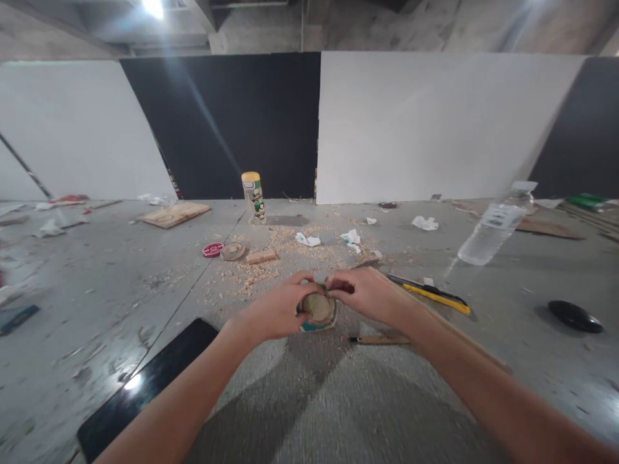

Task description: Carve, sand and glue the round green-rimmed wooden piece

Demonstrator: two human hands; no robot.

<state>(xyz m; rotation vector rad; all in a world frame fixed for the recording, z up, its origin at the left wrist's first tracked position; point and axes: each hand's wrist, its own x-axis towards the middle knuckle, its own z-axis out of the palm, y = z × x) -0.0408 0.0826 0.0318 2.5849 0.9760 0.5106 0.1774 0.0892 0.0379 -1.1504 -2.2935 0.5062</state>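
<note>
Between my hands is a round tan piece (318, 309) with a teal-green outer edge, close to the grey floor-like surface; its exact kind I cannot tell. My left hand (285, 305) is closed around its left side, thumb toward the front and fingers over the top. My right hand (360, 290) is pinched at its upper right edge, with the fingertips partly hidden. Just below the right wrist lies a slim carving tool (382, 339) with a wooden handle and a dark tip. Beyond the right forearm lie a yellow utility knife (438, 298) and a dark slender tool beside it.
A dark flat tablet-like device (149, 393) lies by my left forearm. Ahead are wood shavings (251, 274), a wooden block (262, 257), a red round lid (213, 249), crumpled tissues (308, 240) and a yellow-capped bottle (254, 196). Rightward stand a clear water bottle (493, 229) and a black mouse-like object (575, 316).
</note>
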